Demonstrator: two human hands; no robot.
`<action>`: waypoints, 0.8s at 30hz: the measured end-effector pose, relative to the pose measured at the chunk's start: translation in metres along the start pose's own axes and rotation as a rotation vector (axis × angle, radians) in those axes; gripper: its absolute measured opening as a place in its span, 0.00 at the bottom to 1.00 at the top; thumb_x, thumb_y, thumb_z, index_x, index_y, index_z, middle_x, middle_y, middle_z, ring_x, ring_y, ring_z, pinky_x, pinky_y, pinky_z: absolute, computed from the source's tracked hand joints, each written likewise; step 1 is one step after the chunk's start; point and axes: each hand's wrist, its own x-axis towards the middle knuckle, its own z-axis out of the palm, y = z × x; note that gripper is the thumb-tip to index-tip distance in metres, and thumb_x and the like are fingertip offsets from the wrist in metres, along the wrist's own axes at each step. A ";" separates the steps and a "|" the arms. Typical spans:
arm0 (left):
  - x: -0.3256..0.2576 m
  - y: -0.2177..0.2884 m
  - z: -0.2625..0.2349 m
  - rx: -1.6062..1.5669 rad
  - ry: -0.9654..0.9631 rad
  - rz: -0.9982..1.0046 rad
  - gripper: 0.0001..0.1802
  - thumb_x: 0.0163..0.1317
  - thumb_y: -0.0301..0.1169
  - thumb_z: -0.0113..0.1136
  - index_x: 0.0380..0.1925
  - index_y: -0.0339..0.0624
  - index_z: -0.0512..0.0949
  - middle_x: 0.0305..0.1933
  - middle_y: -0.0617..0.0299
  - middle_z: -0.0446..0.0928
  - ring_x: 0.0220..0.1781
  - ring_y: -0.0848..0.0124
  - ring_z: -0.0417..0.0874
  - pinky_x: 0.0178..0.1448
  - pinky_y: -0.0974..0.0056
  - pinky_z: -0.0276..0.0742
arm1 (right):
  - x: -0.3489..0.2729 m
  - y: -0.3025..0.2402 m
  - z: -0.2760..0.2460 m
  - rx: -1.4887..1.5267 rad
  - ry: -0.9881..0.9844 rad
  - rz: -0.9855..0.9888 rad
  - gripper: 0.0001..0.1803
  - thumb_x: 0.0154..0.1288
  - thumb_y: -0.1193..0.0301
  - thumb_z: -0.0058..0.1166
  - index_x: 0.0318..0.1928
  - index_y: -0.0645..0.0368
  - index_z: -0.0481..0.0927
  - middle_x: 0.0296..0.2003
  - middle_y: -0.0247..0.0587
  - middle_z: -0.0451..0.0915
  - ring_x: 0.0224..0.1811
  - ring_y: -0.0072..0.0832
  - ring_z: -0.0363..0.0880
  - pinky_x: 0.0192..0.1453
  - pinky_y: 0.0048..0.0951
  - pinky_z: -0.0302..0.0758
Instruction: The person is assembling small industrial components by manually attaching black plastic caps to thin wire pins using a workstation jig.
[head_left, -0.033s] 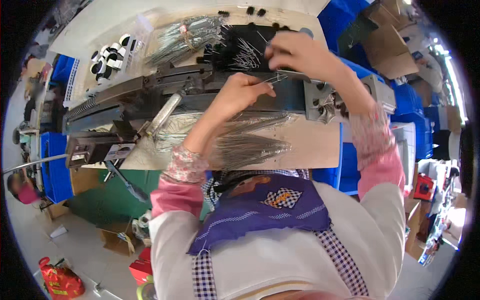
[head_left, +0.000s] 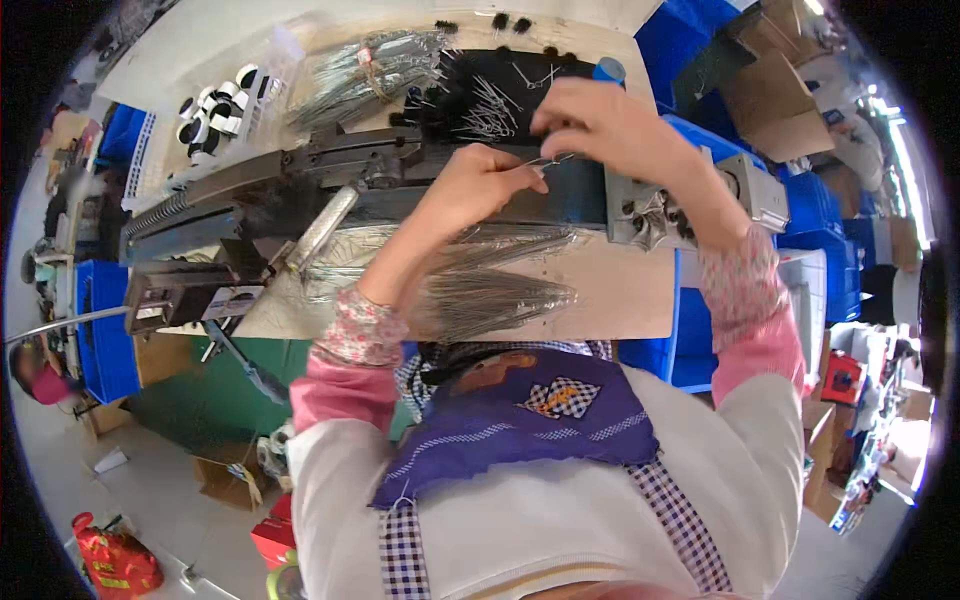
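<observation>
My left hand [head_left: 480, 187] is closed in a pinch on thin bent metal wire [head_left: 543, 162] over the dark bench machine [head_left: 545, 200]. My right hand [head_left: 610, 125] meets it from the right, thumb and fingertips drawn together at the far end of the wire; the exact grip is partly hidden. Beyond my hands, a heap of short twisted-wire pieces with black bristles [head_left: 490, 108] lies on a dark surface. On the near side of the machine, long straight wires [head_left: 500, 295] lie in bundles on the wooden table [head_left: 630, 285].
A clear bin [head_left: 262, 105] of black-and-white round parts stands at the far left, beside a tied wire bundle [head_left: 365, 75]. A metal block with a chuck [head_left: 650, 210] sits at the machine's right end. A lever handle [head_left: 325, 228] slants up at left. Blue crates [head_left: 820, 210] stand right.
My right hand has come down slightly, its fingers closing in on the wire. A blue round cap behind it is more exposed. My left hand stays nearly in place, still pinching.
</observation>
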 end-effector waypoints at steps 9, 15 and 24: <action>-0.037 0.021 -0.023 1.202 0.472 0.493 0.13 0.51 0.27 0.57 0.38 0.46 0.82 0.30 0.62 0.78 0.31 0.61 0.83 0.33 0.62 0.79 | 0.013 -0.007 0.039 -0.158 0.244 -0.352 0.06 0.55 0.72 0.56 0.34 0.59 0.78 0.31 0.43 0.78 0.36 0.43 0.78 0.40 0.39 0.75; -0.087 0.004 0.003 0.174 0.959 0.511 0.11 0.68 0.28 0.50 0.43 0.33 0.78 0.34 0.57 0.79 0.23 0.76 0.79 0.22 0.72 0.73 | 0.032 -0.008 0.051 0.020 0.322 -0.313 0.09 0.60 0.72 0.56 0.40 0.64 0.79 0.34 0.45 0.80 0.38 0.41 0.79 0.42 0.34 0.76; -0.092 0.010 -0.048 -1.919 -0.240 0.087 0.27 0.69 0.50 0.44 0.35 0.31 0.72 0.20 0.62 0.67 0.10 0.77 0.63 0.13 0.72 0.55 | 0.056 -0.004 0.065 0.154 0.211 -0.150 0.09 0.58 0.71 0.57 0.35 0.65 0.81 0.32 0.46 0.81 0.35 0.42 0.80 0.43 0.35 0.76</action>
